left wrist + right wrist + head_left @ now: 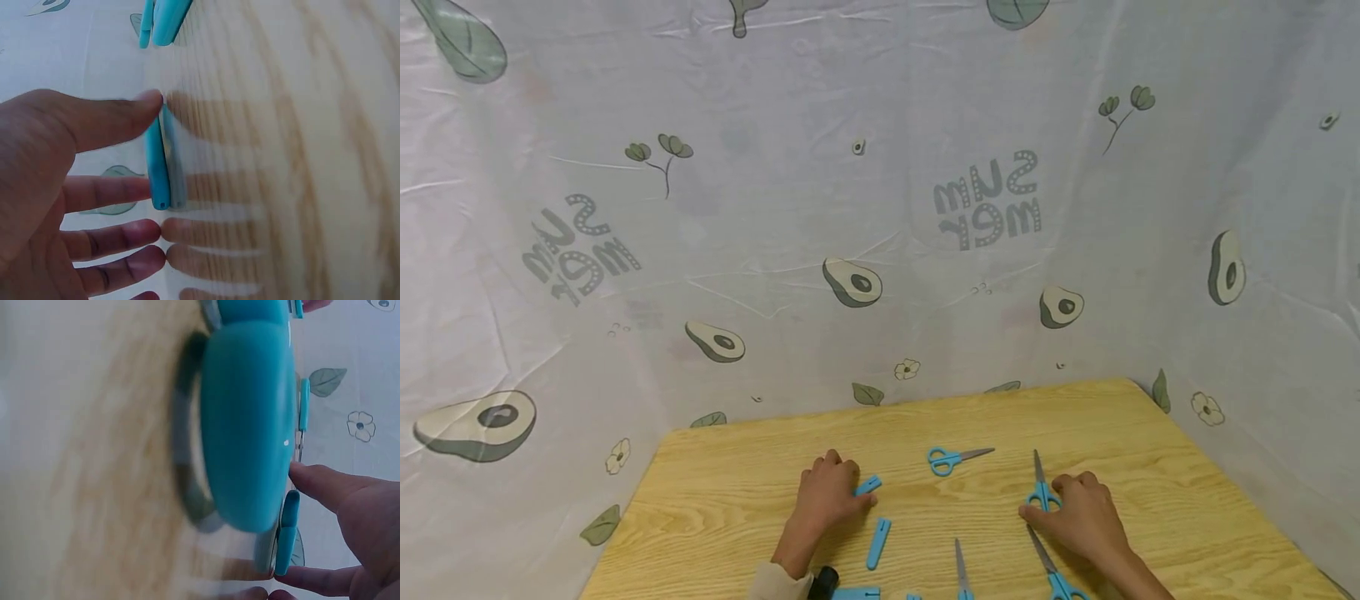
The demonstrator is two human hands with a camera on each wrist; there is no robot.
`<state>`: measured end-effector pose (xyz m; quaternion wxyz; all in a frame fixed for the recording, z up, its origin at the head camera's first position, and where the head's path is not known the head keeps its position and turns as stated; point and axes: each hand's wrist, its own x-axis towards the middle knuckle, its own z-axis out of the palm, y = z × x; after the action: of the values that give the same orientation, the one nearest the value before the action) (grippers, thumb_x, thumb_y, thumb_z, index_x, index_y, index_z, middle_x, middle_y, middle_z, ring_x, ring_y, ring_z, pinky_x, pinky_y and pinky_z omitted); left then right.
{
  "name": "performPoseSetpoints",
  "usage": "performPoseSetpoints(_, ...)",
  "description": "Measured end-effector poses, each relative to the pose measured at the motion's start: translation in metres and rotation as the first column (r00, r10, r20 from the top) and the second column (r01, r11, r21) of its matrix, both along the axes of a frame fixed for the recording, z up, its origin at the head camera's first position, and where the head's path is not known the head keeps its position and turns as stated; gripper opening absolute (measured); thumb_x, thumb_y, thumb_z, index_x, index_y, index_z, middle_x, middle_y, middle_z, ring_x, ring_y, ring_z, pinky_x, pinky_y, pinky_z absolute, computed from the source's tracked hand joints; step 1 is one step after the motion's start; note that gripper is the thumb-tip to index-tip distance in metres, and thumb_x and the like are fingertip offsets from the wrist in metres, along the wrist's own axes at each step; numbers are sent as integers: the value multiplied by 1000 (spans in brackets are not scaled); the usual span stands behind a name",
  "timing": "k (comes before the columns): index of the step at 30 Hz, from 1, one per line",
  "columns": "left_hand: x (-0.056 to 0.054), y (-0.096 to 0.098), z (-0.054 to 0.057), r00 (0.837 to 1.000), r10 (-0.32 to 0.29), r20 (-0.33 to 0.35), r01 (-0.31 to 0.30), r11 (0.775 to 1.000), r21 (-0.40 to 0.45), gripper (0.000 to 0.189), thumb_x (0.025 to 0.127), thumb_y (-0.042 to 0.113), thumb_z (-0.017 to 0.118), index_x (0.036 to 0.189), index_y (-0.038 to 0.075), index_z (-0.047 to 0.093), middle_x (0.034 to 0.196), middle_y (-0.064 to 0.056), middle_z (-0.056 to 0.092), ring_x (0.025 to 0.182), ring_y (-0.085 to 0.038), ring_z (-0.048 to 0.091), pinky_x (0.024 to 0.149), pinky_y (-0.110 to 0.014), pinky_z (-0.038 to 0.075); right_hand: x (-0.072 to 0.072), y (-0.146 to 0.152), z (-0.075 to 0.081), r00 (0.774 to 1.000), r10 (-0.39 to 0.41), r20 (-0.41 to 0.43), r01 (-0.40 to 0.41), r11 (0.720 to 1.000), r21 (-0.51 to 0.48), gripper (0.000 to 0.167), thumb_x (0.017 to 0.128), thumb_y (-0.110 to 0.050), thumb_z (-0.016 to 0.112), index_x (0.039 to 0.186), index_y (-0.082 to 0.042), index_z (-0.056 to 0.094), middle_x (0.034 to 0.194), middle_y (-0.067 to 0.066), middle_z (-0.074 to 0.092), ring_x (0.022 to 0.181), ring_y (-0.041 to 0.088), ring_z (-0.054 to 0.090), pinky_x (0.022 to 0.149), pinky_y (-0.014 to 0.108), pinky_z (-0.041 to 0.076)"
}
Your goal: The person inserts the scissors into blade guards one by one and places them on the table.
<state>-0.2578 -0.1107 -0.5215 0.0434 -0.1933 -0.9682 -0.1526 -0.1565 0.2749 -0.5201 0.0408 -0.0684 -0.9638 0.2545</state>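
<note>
In the head view my left hand (829, 493) is low over the table beside a short blue sheath-like strip (868, 486). The left wrist view has that strip (157, 165) flat on the wood, the thumb tip at its upper end and straight, spread fingers near its lower end. My right hand (1078, 515) rests around the handle of blue-handled scissors (1042, 497) whose blades point away. In the right wrist view the index fingertip reaches the scissors handle (287, 534), while the thumb lies above it, apart.
More blue-handled scissors lie at the back (946, 461), at the front middle (962, 571) and beside my right hand (1051, 567). Another blue strip (878, 543) sits near my left hand, with one more (857, 593) at the lower edge. A patterned curtain (790, 208) surrounds the wooden table (737, 458).
</note>
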Motion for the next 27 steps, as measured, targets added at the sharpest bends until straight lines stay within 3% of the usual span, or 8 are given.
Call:
performPoseSetpoints(12,-2,4,-2,999,4,-35,-4,1000,18,36,83,34,93,107,10,82,95,-7,65,83,-28,66,72,-50,51,-3,1,0,1000,13,-23,-13,1000,4,70,84,-49,89,118,10,73,107,24,66,93,37,63,76,54,57)
performPoseSetpoints(18,-2,4,-3,998,-18,-61,18,1000,11,29,84,30,93,103,11,83,94,-7,67,81,-27,68,71,-52,55,-2,2,2,998,39,-40,-39,999,2,67,84,-44,90,118,11,73,103,21,65,89,32,62,73,50,57)
performPoseSetpoints(27,-3,4,-5,997,-46,-61,48,998,36,21,85,26,92,98,11,83,90,-5,68,75,-20,64,67,-49,55,-2,7,5,999,40,-4,-40,999,-23,69,85,-46,89,120,11,72,106,20,66,90,31,64,77,51,58)
